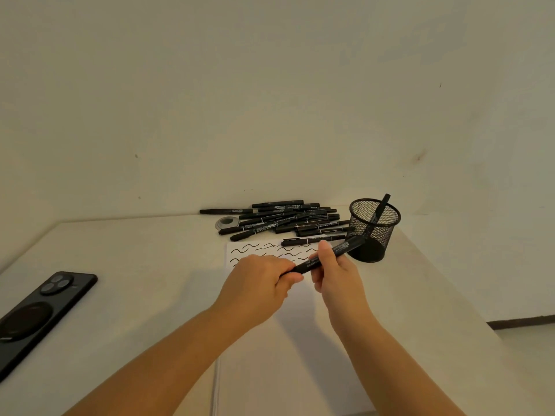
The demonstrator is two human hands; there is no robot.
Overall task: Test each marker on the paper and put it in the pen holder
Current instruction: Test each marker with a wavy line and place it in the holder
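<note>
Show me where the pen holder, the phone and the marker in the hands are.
pen holder (379,232), head view, on its mesh wall.
phone (39,319), head view, on its back.
marker (312,263), head view, on its barrel between the hands.

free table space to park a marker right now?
Bare table between the phone and the paper; also right of the holder. Crowded behind the paper: the marker pile reaches the holder.

Both forearms outstretched, left hand (259,282) and right hand (336,273) curled, seemingly pinching, fingertips nearly meeting.
</note>
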